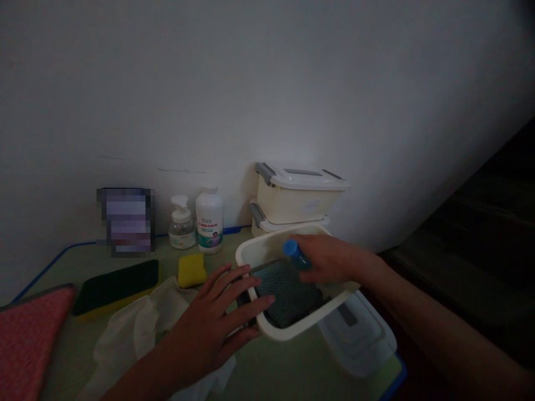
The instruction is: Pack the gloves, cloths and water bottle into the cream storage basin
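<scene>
My left hand [221, 312] lies on the near left edge of a white plastic storage box [282, 332]. Some fingers reach over the rim and the thumb stays lower outside, so it grips the box. The box is uncovered and looks tilted towards me. A grey-green mesh-covered pad [286, 292] lies in it. Over the box's right part, my right hand [330, 259] is closed around a small blue cylinder-shaped thing with a round blue end [291, 248]; most of it is hidden by the fingers.
Behind stand two stacked lidded boxes [296, 203], a white bottle [210, 223] and a pump bottle [182, 228]. Leftward lie a yellow sponge [191, 270], a green-and-yellow scrub pad [119, 287], a white cloth [129, 328] and a pink cloth [33, 334]. A clear lid [363, 334] lies right.
</scene>
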`<state>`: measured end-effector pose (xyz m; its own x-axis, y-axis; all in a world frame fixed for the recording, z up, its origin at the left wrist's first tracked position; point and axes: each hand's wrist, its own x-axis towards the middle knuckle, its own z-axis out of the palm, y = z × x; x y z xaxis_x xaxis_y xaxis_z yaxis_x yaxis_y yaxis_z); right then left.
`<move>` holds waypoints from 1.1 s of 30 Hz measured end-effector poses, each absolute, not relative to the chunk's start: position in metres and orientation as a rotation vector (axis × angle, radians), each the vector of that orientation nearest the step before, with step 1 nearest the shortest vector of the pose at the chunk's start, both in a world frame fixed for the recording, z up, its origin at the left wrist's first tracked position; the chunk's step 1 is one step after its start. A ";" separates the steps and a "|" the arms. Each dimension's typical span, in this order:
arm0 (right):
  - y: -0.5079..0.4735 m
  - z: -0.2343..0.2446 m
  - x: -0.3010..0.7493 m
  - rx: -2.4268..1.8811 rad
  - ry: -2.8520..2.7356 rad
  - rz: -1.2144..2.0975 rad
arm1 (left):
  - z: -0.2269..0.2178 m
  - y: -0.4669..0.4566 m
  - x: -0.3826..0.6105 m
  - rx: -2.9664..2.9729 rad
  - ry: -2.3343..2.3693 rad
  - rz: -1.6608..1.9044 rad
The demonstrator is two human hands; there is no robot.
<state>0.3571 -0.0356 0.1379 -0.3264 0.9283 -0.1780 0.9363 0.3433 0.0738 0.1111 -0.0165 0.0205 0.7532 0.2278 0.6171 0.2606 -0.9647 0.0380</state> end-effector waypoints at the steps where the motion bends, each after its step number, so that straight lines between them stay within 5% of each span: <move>1: -0.037 0.135 0.352 1.634 2.417 -0.041 | 0.020 -0.017 0.111 -2.889 -0.407 -1.001; 11: -0.014 0.096 0.336 1.366 2.415 0.077 | 0.021 -0.018 0.112 -2.892 -0.400 -1.023; 33: -0.012 0.097 0.385 1.608 2.396 0.043 | 0.028 -0.018 0.104 -3.204 -0.523 -1.069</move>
<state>0.3850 -0.0117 0.0969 -0.3568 0.9139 -0.1934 0.9064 0.3888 0.1653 0.1041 -0.0182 0.0277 0.7620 0.3668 0.5337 0.1961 -0.9161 0.3496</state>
